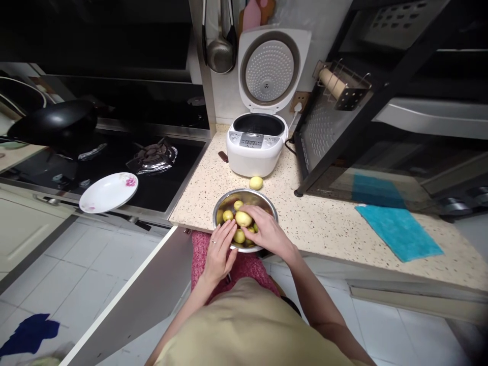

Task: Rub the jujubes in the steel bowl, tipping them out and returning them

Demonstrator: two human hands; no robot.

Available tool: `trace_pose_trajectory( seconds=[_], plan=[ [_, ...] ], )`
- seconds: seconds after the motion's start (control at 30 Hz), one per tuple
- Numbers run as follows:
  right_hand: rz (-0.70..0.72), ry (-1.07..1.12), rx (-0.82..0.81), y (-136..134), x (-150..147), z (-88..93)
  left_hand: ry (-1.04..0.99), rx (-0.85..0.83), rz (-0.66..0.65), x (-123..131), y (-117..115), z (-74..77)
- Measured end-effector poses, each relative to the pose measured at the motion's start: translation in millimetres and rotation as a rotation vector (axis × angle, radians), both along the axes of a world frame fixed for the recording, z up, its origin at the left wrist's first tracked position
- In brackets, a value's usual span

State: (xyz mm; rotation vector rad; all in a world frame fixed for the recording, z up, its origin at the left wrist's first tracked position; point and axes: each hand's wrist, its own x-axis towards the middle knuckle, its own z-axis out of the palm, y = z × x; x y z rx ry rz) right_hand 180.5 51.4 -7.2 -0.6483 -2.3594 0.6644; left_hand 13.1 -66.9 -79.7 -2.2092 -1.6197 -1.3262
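Note:
A metal bowl with several yellow potatoes stands at the counter's front edge, close to my body. Over it, my right hand is closed on a yellow potato, gripping it between thumb and fingers. My left hand reaches over the bowl's near left side, fingers stretched out and holding nothing, the tips close to that potato; whether they touch it I cannot tell. Another potato lies at the left inside the bowl. Outside the bowl, a single potato rests on the counter before the rice cooker.
A white rice cooker stands behind the bowl, lid raised. To the left are a gas stove, a flowered white plate and a black wok. A blue cloth lies at right beside an oven. A cabinet door stands ajar.

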Motion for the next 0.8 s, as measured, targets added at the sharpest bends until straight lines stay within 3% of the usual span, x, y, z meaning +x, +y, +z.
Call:
trace_pose_trajectory(
  seconds=[0.53,0.63,0.8],
  plan=[
    [0.024,-0.111,-0.020,0.3,4.6,1.3,0.071,-0.003,0.004,0.1,1.5,4.1],
    [-0.013,-0.053,-0.041,11.7,11.1,4.9,0.071,-0.011,0.004,-0.2,1.3,4.1],
    [-0.212,0.006,0.045,53.2,20.1,0.5,0.029,0.009,0.000,-0.6,0.4,2.5]
  ],
)
